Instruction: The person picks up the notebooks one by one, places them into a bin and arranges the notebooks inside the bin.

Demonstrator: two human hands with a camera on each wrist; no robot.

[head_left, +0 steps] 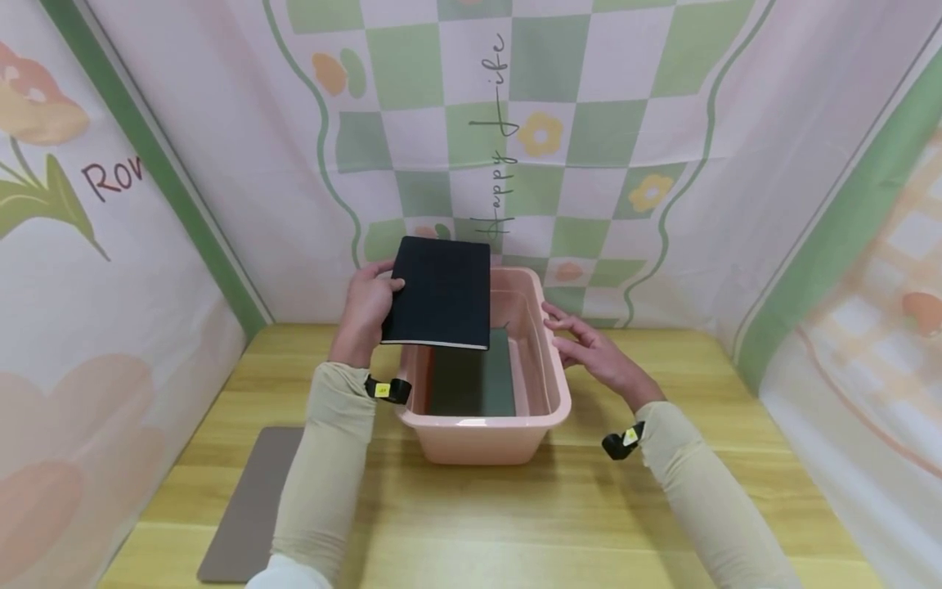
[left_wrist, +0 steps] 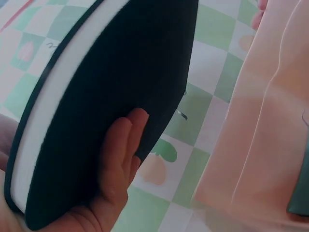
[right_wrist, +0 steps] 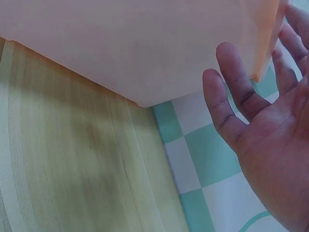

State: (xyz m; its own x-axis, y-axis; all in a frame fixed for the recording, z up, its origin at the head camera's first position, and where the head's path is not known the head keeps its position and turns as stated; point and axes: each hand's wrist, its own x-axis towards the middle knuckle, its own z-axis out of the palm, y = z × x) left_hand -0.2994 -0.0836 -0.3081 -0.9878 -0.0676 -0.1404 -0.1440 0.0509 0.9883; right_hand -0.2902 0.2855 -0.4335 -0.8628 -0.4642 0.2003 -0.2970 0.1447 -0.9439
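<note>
The left hand (head_left: 365,307) grips a black notebook (head_left: 442,293) by its left edge, holding it above the pink tub (head_left: 548,393); the right hand (head_left: 592,348) lies flat-fingered against the tub's right rim. From the left wrist, fingers (left_wrist: 123,154) curl under the matte black cover with white page edges. From the right wrist, fingers (right_wrist: 234,87) are straight beside the tub wall.

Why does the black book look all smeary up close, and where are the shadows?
In the left wrist view the black notebook sits very near the lens, so its edges blur; the left hand grips it. In the head view everything is sharp, and the pink tub casts a soft shadow on the wooden table.
</note>
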